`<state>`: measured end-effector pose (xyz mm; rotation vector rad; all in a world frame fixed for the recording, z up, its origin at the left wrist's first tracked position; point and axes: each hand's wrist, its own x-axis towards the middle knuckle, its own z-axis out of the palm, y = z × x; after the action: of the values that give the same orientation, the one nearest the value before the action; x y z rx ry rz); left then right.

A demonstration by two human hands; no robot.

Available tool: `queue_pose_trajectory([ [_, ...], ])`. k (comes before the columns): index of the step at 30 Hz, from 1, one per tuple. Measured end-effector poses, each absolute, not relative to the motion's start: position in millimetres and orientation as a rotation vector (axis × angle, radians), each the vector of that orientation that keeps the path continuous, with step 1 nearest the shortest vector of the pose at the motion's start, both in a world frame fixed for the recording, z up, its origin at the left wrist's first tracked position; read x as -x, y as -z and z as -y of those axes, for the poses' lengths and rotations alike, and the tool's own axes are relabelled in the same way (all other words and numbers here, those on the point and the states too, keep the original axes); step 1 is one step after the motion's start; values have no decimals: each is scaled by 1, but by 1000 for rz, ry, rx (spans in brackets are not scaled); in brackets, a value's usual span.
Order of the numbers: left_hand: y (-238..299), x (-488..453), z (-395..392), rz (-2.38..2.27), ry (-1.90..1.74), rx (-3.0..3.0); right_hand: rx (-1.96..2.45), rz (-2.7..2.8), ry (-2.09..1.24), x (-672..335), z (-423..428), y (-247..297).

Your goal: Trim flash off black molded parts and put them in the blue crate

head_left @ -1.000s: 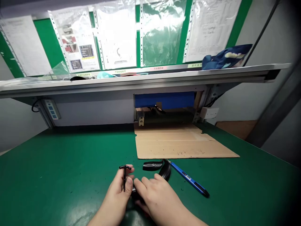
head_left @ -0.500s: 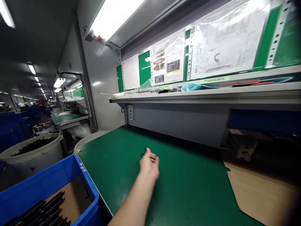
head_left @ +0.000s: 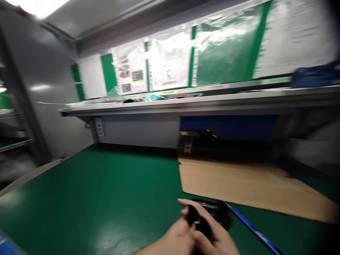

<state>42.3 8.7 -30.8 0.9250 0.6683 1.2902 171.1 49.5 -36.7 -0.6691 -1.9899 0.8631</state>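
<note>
Both my hands are together low in the middle of the head view, blurred by motion. My right hand (head_left: 216,232) is wrapped round a black curved piece (head_left: 199,221) that looks smooth and shiny. From the left, my left hand (head_left: 177,235) presses against the same piece, its fingers closed and partly hidden. Just behind the right hand lie dark black parts (head_left: 224,214), too smeared to name. A blue edge (head_left: 255,230) slants away from them to the lower right.
Under my hands stretches a green worktop (head_left: 106,191). A flat cardboard sheet (head_left: 228,180) lies at the right, in front of a dark recess. Above the bench runs a shelf (head_left: 170,108) with papers in plastic sleeves (head_left: 170,63) behind it. A power socket (head_left: 99,127) is on the back wall.
The view has swung to the right, and the blue bin of black parts is nearly out of sight. Earlier one hand reached over the worktop with small black pieces; now both hands meet at the black piece.
</note>
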Motion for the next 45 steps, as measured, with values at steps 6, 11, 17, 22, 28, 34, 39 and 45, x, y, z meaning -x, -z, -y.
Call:
queue_pose_trajectory([
  [6, 46, -33, -25, -759, -1104, -764, 1147, 2169, -457, -212, -88, 7],
  [11, 35, -21, -26, -913, -1135, -463, 1776, 2213, -368, -263, -136, 15],
  [17, 14, -22, -21, -844, -1135, -420, 1882, 2255, -466, -282, -143, 27],
  [22, 20, -20, -19, -891, -1108, -559, 1780, 2245, -443, -287, -147, 19],
  [28, 32, -12, -22, -1111, -993, -917, 1311, 2315, -450, -252, -119, 2],
  [34, 11, -10, -16, -1199, -781, -1170, 822, 2434, -615, -223, -82, -2],
  [39, 6, -9, -11, -1265, -649, -1225, 702, 2483, -574, -221, -80, 0],
  [45, 8, -6, -6, -1266, -565, -1204, 671, 2585, -283, -219, -80, 5],
])
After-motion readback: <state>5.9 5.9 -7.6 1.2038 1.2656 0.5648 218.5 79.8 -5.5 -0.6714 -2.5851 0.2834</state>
